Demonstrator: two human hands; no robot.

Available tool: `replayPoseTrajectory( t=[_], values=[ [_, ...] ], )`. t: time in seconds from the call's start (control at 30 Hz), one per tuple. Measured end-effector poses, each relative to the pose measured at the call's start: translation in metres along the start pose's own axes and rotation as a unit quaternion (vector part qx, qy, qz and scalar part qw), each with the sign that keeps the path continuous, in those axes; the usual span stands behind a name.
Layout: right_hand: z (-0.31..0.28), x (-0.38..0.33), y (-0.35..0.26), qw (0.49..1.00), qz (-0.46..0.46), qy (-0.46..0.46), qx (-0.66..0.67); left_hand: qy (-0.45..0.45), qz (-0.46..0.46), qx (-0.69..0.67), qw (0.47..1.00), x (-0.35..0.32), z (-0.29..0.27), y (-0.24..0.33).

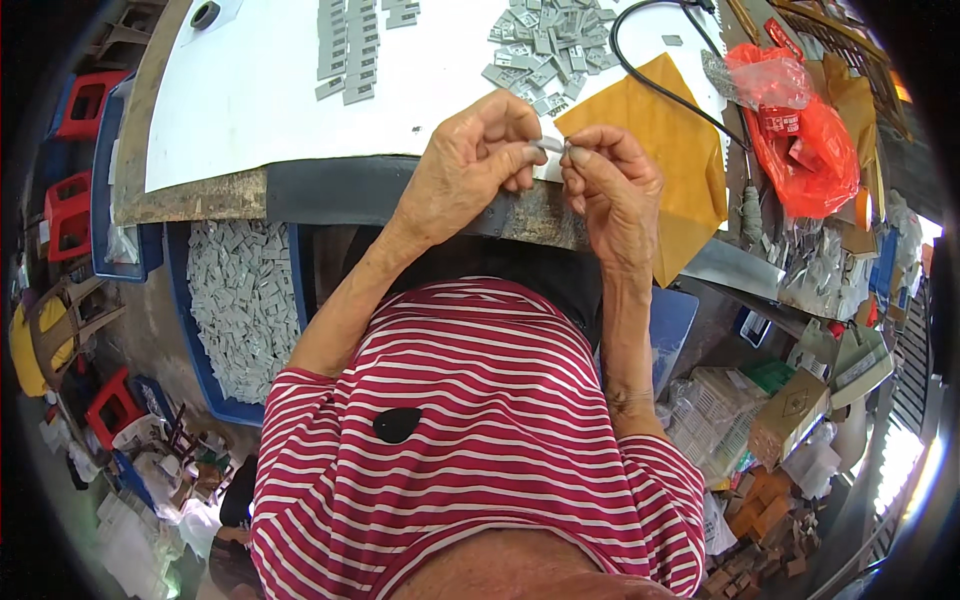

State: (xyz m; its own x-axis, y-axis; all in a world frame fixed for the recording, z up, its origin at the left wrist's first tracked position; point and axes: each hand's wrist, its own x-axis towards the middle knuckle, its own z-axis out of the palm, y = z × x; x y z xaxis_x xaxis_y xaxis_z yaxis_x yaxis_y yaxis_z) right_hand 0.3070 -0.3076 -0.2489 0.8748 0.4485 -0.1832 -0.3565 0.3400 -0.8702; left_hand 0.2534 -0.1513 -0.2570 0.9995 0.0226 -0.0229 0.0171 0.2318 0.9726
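Over the front edge of the table, my left hand (475, 150) and my right hand (612, 185) meet fingertip to fingertip. Between them they pinch one small grey plastic piece (548, 145), its ends covered by thumbs and fingers. Beyond my hands lies a loose heap of similar grey pieces (550, 45) on the white sheet (240, 110). Farther left, more grey pieces (347, 50) are laid in neat overlapping columns. Under my right hand a brown paper sheet (690, 180) hangs partly over the table edge.
Left of my lap, a blue crate (205, 370) is filled with grey pieces. A black cable (640, 75) loops across the table's right side, near a red plastic bag (810, 160). A black tape roll (205, 15) sits far left. Cardboard boxes (790, 415) crowd the lower right.
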Motion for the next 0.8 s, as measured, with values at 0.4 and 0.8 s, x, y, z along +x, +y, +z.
replayPoseTrajectory(
  t=[0.4,0.8],
  values=[
    [0.0003,-0.0005,0.0007,0.99,-0.009,0.018,-0.138,0.04,0.014,0.045,0.998,-0.0003,0.0066,0.0007],
    [-0.0017,-0.0015,-0.0065,0.979,0.042,0.016,-0.198,0.013,0.011,0.113,0.993,-0.0014,0.0055,0.003]
  ],
)
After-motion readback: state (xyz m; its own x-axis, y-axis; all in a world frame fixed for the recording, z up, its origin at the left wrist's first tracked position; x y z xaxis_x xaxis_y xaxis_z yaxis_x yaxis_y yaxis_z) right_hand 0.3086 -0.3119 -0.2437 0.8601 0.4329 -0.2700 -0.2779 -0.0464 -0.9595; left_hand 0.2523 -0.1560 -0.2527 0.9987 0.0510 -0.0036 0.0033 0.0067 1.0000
